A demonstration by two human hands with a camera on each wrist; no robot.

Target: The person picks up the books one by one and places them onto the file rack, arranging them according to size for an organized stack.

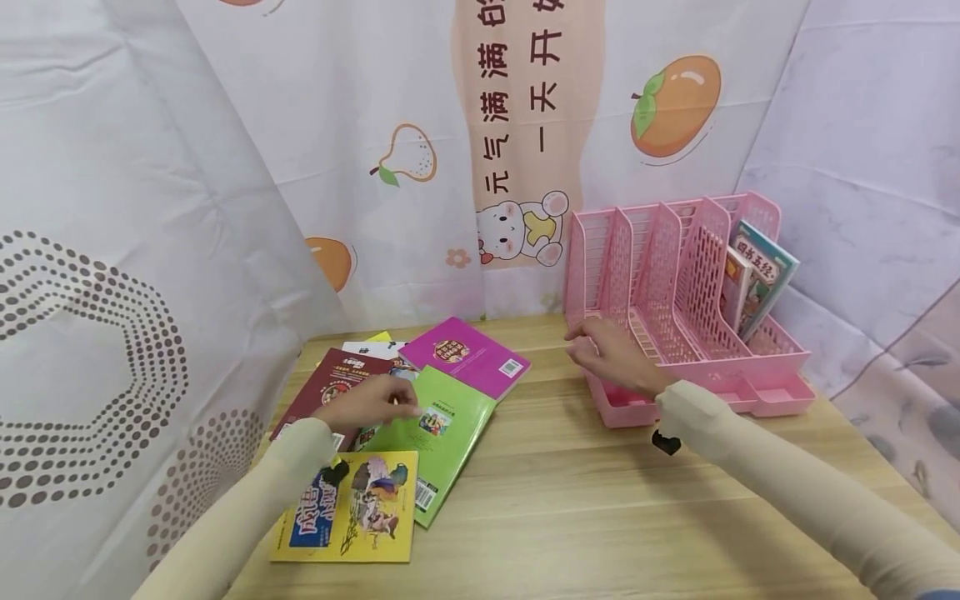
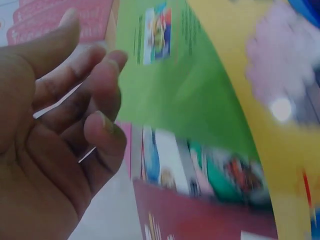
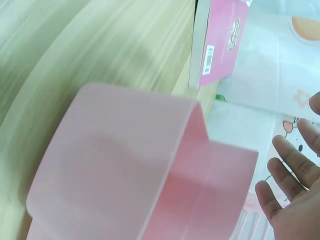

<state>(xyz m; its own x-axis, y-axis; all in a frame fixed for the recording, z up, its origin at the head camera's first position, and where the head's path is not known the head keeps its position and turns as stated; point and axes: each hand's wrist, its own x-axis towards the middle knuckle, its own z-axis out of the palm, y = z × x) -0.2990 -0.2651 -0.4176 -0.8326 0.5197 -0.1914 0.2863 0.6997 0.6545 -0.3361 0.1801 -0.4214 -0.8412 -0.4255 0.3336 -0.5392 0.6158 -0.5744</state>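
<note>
- Step in hand, as judged: reach toward the green book (image 1: pixel 453 446), likely for filing upright in the pink rack (image 1: pixel 776 367); part done, with loose books remaining.
- Next move, as judged: calls for lowering the left fingertips to a free edge, pinching firmly, then drawing clear of the overlapping yellow book (image 1: pixel 392 483).
- Left grip (image 1: pixel 367 402): released, holding nothing; fingers loosely bent, pointing rightward, back of hand uppermost; forearm slanting in from near left. Contact with the cover: cannot tell.
- Right grip (image 1: pixel 615 357): released, holding nothing; fingers relaxed and slightly spread, pointing away and leftward; forearm slanting in from near right. Poised above the rack's front left corner.
- Green book: below left grip, extending right of the fingertips; barcode face up.
- Yellow book: nearer the body than left grip, lying partly over the green one.
- Maroon book (image 1: pixel 318 383): left of and just beyond left grip, lying flat.
- Purple book (image 1: pixel 480 358): beyond and right of left grip, barcode face up.
- Teal book (image 1: pixel 767 265): beyond and right of right grip, tilted in the rightmost compartment, beside a pale book (image 1: pixel 738 287).
- Counter (image 1: pixel 540 508): wood-grained, beneath both grips.
</note>
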